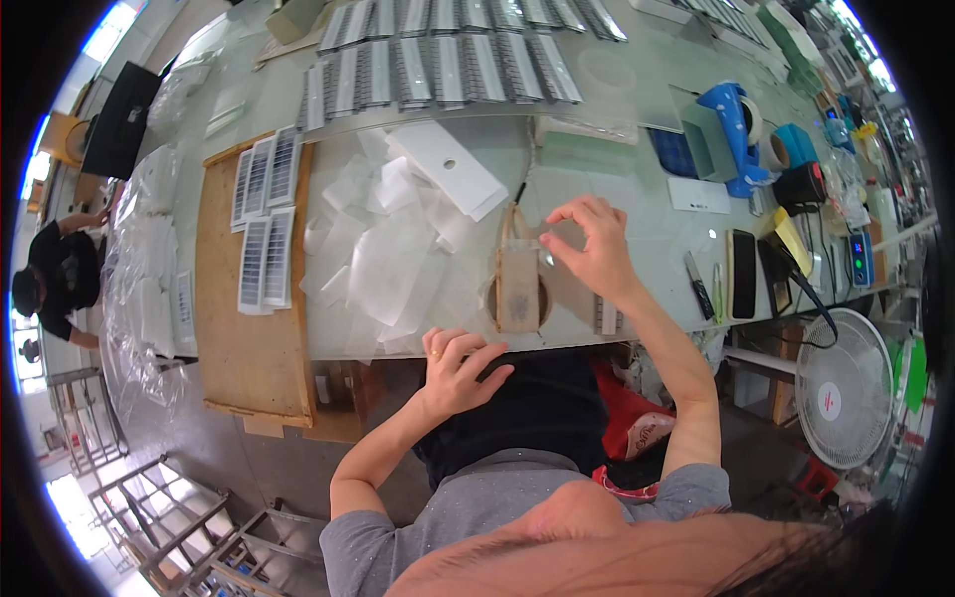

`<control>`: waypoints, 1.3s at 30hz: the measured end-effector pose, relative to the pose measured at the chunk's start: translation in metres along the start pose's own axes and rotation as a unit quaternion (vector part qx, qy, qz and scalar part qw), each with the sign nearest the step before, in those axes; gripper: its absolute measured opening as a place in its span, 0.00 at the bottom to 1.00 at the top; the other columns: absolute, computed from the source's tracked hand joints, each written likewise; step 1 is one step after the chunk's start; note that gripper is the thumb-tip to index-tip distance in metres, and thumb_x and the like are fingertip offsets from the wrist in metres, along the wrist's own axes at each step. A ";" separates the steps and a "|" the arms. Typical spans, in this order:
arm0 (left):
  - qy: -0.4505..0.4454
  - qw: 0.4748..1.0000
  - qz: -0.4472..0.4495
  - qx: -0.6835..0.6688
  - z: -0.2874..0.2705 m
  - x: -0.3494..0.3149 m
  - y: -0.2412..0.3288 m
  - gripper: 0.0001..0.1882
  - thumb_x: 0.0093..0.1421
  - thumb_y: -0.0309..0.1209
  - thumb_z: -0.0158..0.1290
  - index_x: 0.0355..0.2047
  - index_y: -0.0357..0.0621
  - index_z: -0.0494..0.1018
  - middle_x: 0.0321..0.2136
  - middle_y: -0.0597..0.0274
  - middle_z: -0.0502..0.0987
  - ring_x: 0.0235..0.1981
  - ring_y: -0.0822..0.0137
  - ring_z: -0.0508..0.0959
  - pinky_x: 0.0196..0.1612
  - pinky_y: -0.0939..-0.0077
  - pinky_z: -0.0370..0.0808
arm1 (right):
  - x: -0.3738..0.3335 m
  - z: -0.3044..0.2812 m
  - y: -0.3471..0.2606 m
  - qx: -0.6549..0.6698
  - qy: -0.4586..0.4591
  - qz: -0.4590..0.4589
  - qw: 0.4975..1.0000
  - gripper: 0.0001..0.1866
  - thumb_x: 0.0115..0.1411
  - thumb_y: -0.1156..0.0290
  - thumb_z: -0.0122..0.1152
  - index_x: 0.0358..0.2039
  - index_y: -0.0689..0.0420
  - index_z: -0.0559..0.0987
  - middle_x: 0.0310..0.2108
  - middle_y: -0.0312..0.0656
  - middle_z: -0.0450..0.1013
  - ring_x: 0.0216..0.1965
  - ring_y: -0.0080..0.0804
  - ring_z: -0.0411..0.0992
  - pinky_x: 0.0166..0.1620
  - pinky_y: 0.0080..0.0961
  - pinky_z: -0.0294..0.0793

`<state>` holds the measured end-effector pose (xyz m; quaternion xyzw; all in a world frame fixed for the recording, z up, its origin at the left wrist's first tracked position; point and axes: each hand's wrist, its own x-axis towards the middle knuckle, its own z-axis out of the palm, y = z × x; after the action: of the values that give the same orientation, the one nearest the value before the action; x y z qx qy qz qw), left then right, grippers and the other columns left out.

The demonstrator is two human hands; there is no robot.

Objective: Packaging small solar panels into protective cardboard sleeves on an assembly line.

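Left hand [458,376]: found at the near edge of the bench [652,249]; fingers loosely curled and parted, nothing seen to be grasped.
Right hand [599,247]: raised beside the upper end of the tan block; thumb and forefinger brought close together, the other fingers bent; whether anything thin is pinched cannot be told.
Tan block [517,294]: narrow, oblong; placed near the front edge of the bench, between the two hands, its long side pointed away from the person; a round brown shape is partly covered by it.
Striped strip [607,316]: grey; laid right of the tan block, below the right forearm.
White sheets [393,264]: thin, translucent; heaped loosely left of the tan block.
White box [450,167]: flat, oblong, marked by one round spot; rested at the far side of the heap.
Wooden board [224,328]: set at the left; white panels [267,234] with dark stripes are carried on it in two groups.
Metallic strips [433,70]: laid in two rows at the far side.
Tape dispenser [731,134]: blue; stood at the far right.
Phone-shaped object [742,274]: black; laid right of a black-handled knife [698,289].
Fan [844,388]: white, round; located beyond the bench, right.
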<state>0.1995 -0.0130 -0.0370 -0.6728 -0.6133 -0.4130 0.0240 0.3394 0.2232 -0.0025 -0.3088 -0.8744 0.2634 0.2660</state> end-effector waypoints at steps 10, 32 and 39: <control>-0.027 0.996 0.017 0.085 0.004 -0.012 0.007 0.26 0.41 0.38 0.69 0.44 0.65 0.81 0.37 0.74 0.67 0.39 0.67 0.65 0.46 0.66 0.58 | -0.058 -0.063 0.056 -0.198 -0.049 0.009 0.979 0.29 0.44 0.53 0.75 0.49 0.44 0.82 0.54 0.36 0.69 0.55 0.39 0.63 0.56 0.40 0.56; -0.045 0.991 0.019 0.124 0.006 -0.017 0.012 0.27 0.42 0.37 0.68 0.47 0.64 0.80 0.38 0.73 0.68 0.41 0.67 0.65 0.47 0.65 0.58 | -0.061 -0.062 0.060 -0.109 -0.050 0.036 0.992 0.21 0.50 0.64 0.73 0.44 0.52 0.76 0.40 0.33 0.76 0.40 0.29 0.68 0.50 0.35 0.60; -0.038 0.994 0.011 0.098 0.007 -0.016 0.012 0.28 0.44 0.36 0.67 0.49 0.63 0.78 0.38 0.72 0.68 0.42 0.68 0.66 0.47 0.67 0.58 | -0.035 -0.069 0.014 0.319 -0.119 0.235 0.910 0.21 0.57 0.76 0.65 0.51 0.56 0.71 0.26 0.29 0.73 0.27 0.13 0.64 0.34 0.15 0.63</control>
<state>0.2147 -0.0255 -0.0451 -0.6894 -0.6437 -0.3245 0.0708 0.4123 0.2293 0.0277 -0.3706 -0.6710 0.6181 0.1742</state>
